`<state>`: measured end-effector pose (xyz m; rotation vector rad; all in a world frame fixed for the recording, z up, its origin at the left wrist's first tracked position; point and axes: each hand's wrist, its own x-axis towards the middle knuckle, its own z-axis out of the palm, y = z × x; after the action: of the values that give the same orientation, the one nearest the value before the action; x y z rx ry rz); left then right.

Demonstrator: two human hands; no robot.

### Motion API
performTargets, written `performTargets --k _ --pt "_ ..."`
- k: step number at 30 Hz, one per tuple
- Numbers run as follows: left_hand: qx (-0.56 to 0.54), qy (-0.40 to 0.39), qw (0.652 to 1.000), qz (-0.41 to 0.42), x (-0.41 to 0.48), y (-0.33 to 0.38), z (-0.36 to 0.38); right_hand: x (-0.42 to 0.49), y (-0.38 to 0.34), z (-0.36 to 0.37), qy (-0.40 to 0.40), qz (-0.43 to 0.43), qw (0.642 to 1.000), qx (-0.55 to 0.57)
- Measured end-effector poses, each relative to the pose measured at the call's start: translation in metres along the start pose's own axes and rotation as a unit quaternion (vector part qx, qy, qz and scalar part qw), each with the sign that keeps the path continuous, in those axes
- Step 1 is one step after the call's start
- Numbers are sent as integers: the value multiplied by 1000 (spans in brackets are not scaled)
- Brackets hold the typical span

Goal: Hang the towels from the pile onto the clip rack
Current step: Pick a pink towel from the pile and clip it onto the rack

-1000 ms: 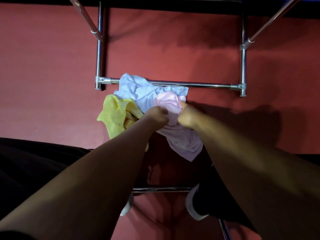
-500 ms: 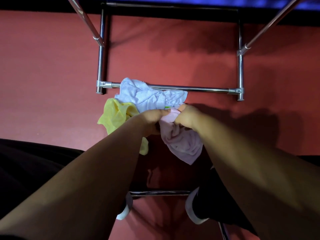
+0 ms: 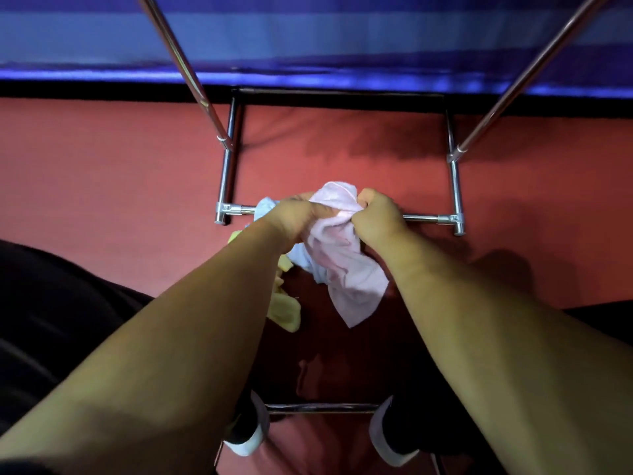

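Both hands grip a pale pink towel (image 3: 346,269) by its bunched top edge; it hangs down between my forearms. My left hand (image 3: 298,217) is closed on its left side, my right hand (image 3: 376,217) on its right side. Under my left arm lie a light blue towel (image 3: 265,204) and a yellow towel (image 3: 286,311), both largely hidden. They sit by the low chrome bar of the metal rack (image 3: 428,219) on the red floor. No clips are visible.
Two slanted chrome poles (image 3: 185,63) (image 3: 534,73) rise from the rack's base toward the top corners. A blue striped surface (image 3: 325,39) runs across the far side. My shoes (image 3: 246,437) stand at a near chrome bar (image 3: 322,407).
Both hands have lifted the pink towel up off the pile, and it now hangs free. The view has tilted upward, bringing the blue striped surface into sight.
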<state>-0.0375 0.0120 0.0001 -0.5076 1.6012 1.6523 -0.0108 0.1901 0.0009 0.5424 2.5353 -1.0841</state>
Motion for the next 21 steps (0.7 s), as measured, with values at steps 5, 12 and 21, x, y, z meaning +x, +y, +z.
performTargets --k 5,12,21 --pt "29 -18 994 100 -49 54 12 -21 -29 -33 41 -32 998 28" --pt "51 -43 976 208 -134 130 29 -65 -99 -106 0 -50 997 54" --pt "66 -22 936 346 -248 187 41 -143 -157 -176 -53 -157 955 244"
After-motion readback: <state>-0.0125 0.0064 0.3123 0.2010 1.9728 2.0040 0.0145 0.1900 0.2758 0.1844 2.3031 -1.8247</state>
